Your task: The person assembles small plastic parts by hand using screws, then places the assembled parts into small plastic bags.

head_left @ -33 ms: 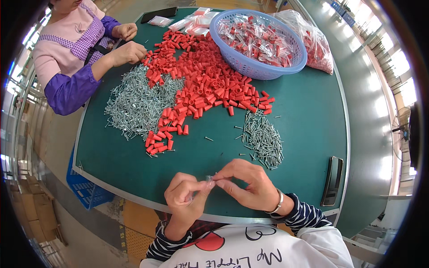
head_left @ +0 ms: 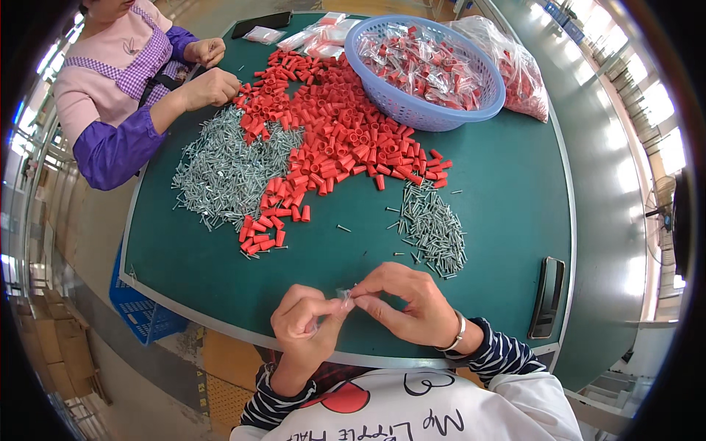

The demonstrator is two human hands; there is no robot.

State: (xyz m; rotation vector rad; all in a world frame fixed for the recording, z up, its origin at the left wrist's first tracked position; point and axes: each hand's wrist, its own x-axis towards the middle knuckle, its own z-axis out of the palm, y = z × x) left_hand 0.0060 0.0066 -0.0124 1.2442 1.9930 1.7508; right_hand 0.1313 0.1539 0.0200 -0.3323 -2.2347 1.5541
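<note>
Close to the near edge of the table, my left hand and my right hand meet at the fingertips. Both pinch a small clear plastic bag between thumb and forefinger. More clear plastic shows inside the curl of my left fingers; whether it is the same bag I cannot tell. What the bag contains, if anything, is too small to make out. Beyond my right hand lies a small pile of short silver screws. Farther off spreads a large heap of hollow, tapered red plastic caps, touching a bigger pile of silver screws.
A lilac basket of filled bags stands at the far side, beside a large clear sack. A phone lies at the right edge. Across the left corner, a co-worker's hands reach over the pile. A blue crate sits below the table.
Slightly more of the clear bag shows between my fingertips. Both hands stay in nearly the same place.
</note>
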